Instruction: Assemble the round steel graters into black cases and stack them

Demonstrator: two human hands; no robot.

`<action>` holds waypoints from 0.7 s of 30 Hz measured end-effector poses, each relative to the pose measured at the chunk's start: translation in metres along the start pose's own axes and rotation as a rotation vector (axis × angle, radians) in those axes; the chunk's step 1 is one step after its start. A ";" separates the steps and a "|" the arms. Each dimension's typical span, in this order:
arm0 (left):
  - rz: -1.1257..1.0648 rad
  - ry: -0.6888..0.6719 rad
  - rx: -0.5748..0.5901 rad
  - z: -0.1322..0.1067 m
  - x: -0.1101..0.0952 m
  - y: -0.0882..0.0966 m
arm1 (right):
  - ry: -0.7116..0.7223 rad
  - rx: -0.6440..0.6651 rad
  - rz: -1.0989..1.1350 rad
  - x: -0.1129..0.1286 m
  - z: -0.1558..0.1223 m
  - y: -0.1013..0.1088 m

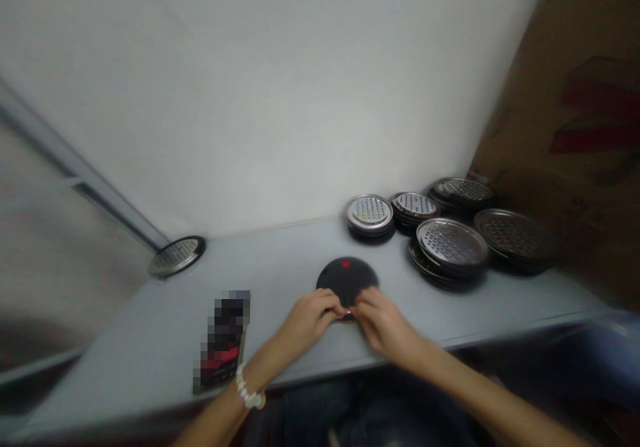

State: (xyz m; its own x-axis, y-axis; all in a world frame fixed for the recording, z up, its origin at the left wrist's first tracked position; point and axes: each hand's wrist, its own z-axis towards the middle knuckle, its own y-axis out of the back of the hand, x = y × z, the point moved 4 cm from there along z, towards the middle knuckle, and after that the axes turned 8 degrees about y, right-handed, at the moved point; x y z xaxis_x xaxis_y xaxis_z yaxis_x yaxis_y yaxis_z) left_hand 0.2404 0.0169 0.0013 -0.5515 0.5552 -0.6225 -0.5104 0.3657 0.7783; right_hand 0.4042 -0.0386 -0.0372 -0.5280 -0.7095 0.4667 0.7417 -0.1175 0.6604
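Observation:
A round black disc (347, 276) with a small red mark near its far edge lies on the grey table (280, 267). My left hand (311, 315) and my right hand (379, 319) meet at its near rim. Both have their fingers curled and pinched on the rim, thumbs close together. The rim's near part is hidden under my fingers. A white beaded bracelet (247, 391) is on my left wrist.
Several stacks of perforated metal discs (453, 242) in black rims stand at the back right, beside a brown cardboard box (575, 134). One such disc (177, 256) leans at the table's far left corner. A dark, pixelated flat item (224, 340) lies near my left forearm.

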 end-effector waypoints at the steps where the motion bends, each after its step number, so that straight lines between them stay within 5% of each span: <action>1: -0.001 0.000 -0.001 0.000 0.000 0.000 | 0.000 -0.002 0.001 0.000 0.000 0.000; 10: 0.019 -0.054 -0.015 0.003 -0.002 -0.001 | 0.007 -0.009 0.004 -0.003 0.000 0.004; 21: -0.033 -0.292 0.058 0.009 0.011 -0.005 | 0.028 0.038 -0.026 -0.005 0.002 0.011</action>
State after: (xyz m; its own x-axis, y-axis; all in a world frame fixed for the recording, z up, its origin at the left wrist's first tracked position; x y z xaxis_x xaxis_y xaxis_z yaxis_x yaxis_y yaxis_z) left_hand 0.2430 0.0277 -0.0086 -0.3183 0.7306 -0.6040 -0.4815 0.4243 0.7669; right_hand 0.4136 -0.0348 -0.0311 -0.5348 -0.7255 0.4332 0.7115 -0.1101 0.6940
